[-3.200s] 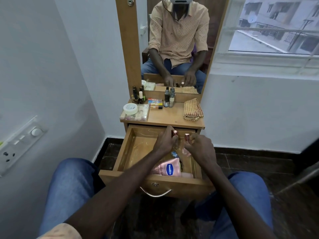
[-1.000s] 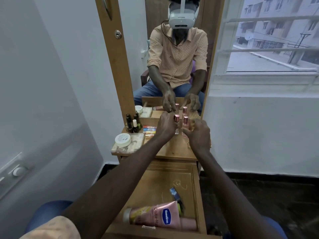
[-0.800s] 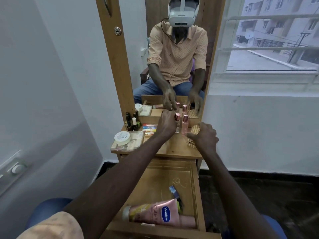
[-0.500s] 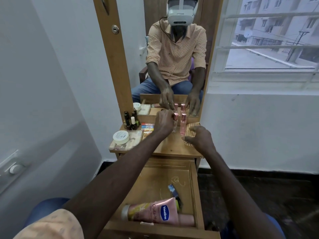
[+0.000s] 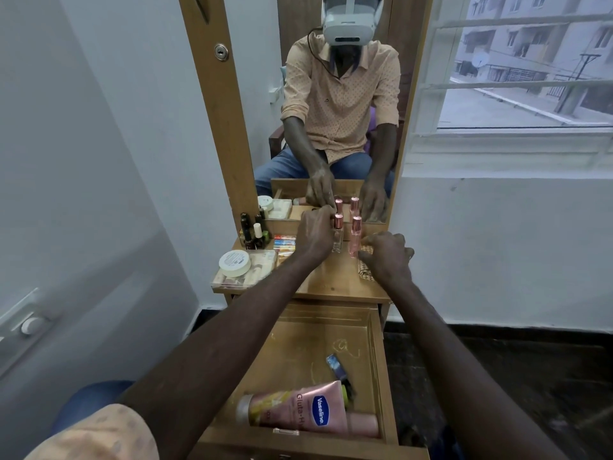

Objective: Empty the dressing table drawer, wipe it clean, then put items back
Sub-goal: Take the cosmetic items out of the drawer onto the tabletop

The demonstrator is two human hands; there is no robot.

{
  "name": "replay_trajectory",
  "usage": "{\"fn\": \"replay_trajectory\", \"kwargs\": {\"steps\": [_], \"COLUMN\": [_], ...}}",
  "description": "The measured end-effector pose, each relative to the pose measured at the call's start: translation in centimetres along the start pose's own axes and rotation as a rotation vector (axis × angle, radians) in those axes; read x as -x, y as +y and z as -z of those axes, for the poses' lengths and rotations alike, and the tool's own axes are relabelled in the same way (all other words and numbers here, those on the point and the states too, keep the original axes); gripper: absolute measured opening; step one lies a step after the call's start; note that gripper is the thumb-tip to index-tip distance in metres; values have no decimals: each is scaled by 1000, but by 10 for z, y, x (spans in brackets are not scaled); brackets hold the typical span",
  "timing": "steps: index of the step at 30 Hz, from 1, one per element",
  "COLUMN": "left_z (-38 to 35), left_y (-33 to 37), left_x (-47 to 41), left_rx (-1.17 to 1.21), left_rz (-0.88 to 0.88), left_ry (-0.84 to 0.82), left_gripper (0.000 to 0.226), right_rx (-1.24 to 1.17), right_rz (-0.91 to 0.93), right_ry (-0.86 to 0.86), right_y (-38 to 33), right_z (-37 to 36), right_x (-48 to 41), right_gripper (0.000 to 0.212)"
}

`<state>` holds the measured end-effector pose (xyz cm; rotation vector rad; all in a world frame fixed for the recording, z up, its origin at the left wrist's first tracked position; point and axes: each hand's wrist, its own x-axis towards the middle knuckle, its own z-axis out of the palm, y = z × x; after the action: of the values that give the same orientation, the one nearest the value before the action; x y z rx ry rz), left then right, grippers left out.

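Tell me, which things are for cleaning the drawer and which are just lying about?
For the job: drawer, Vaseline tube, blue packet, held pink bottle, second pink bottle, checked cloth.
Just lying about: mirror, window, wall switch.

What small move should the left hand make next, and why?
Probably let go of the bottle: the left hand pinches it, yet it seems to stand upright on the table top beside the other bottle. The Vaseline tube lies in the drawer.
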<state>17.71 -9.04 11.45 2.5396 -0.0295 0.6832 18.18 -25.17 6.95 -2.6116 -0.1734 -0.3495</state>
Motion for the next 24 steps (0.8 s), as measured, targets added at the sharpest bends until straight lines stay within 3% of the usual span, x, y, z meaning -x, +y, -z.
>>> {"fn": "replay_trajectory", "kwargs": {"steps": [18, 24], "left_z": [-4, 1], "left_y": [-9, -4], "left_x": [0, 5], "left_rx": [54, 41], "left_rz": [-65, -71], "left_ry": [33, 34], "left_gripper": [15, 15], "right_rx": [6, -34], "right_rz": [16, 52], "right_ry": [67, 161], "right_y": [-5, -6], "right_z": [-10, 9], "right_x": [-16, -5], "right_gripper": [23, 22]}}
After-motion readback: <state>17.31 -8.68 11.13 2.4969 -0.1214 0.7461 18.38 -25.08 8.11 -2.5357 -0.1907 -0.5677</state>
